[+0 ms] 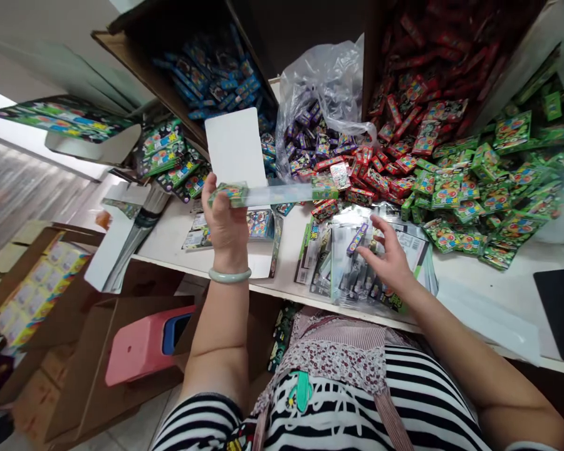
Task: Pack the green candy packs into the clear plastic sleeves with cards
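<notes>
My left hand (224, 216) is raised above the white table (474, 300) and grips a clear plastic tray (272, 193) with small green boxes in it, backed by a white card (236, 147). A pale green bangle circles that wrist. My right hand (389, 254) hovers with fingers spread over a stack of clear blister packs and printed cards (357, 263), its fingertips beside a small purple box (357, 239).
Heaps of small boxes cover the table's far side: green (489, 188) at right, red (404, 125) in the middle, purple in a plastic bag (319, 88), blue in a cardboard carton (207, 75). A pink stool (141, 344) and cartons stand below left. A black tablet (561, 313) lies far right.
</notes>
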Tool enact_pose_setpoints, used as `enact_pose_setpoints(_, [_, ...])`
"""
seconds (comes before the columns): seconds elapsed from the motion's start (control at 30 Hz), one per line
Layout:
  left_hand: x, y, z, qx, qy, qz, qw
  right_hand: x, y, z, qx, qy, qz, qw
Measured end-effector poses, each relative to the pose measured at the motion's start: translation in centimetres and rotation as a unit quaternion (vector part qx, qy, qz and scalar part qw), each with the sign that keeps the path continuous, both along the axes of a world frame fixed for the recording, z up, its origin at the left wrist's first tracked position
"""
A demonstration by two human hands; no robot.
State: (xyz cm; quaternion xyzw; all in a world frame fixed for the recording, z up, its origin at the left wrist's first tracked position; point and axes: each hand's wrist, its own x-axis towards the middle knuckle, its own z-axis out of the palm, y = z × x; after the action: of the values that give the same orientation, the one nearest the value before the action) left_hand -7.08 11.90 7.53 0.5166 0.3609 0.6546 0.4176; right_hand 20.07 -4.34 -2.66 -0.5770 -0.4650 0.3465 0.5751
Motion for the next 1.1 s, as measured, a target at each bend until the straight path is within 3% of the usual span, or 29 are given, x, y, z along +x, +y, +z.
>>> enact_pose_setpoints(0.07, [0.1,-0.9,-0.2,-0.069,-0.073,-0.005,0.995,0.3,0.6,1.1,0.054,-0.100,0.004,0.994])
enact_pose_setpoints(0.17, [0.6,-2.7,-1.0,-0.177,-0.139,-0.023,0.974,0.6,1.6,2.7,0.101,-0.141,0.039,0.984])
enact_pose_setpoints(0.33, [1.2,-5.3,-4.1,-0.327,-0.161,-0.063,0.929,-0.1,2.0,3.4,0.084,-0.062,0.124,0.987])
enact_pose_setpoints(0.43, [0.0,-5.5,-5.5,-0.360,-0.081,-0.089,0.925,-0.6,1.7,3.0,0.024,0.004,0.096,0.995])
enact_pose_setpoints(0.5, [-1.3,-5.3,-5.4,-0.304,0.019,-0.056,0.951,-0.8,1.5,2.7,-0.012,0.021,0.064,0.998])
enact_pose_setpoints(0.57, [-2.3,-5.1,-4.1,-0.171,0.161,0.001,0.972,-0.8,1.5,2.4,-0.035,0.020,0.055,0.998])
enact_pose_setpoints(0.6, [-2.4,-5.2,-3.2,-0.093,0.243,0.015,0.965,-0.9,1.6,2.3,-0.042,0.017,0.058,0.997])
enact_pose_setpoints(0.67, [-1.9,-5.7,-1.2,0.035,0.410,-0.017,0.911,-1.3,1.7,2.2,-0.054,0.018,0.068,0.996])
enact_pose_setpoints(0.77, [0.4,-6.9,0.5,0.127,0.566,-0.117,0.806,-2.0,1.6,2.2,-0.068,0.043,0.080,0.994])
enact_pose_setpoints(0.83, [2.1,-7.7,0.0,0.147,0.591,-0.143,0.780,-2.2,1.4,2.3,-0.076,0.062,0.083,0.992])
enact_pose_setpoints(0.9, [3.3,-8.2,-1.5,0.179,0.595,-0.128,0.773,-1.9,1.2,2.5,-0.086,0.097,0.075,0.989])
enact_pose_setpoints(1.0, [4.0,-8.6,-4.1,0.251,0.618,-0.091,0.740,-0.9,0.9,2.7,-0.105,0.154,0.058,0.981])
enact_pose_setpoints(1.1, [4.1,-8.9,-5.8,0.271,0.637,-0.087,0.717,-0.4,1.0,2.6,-0.123,0.170,0.055,0.976])
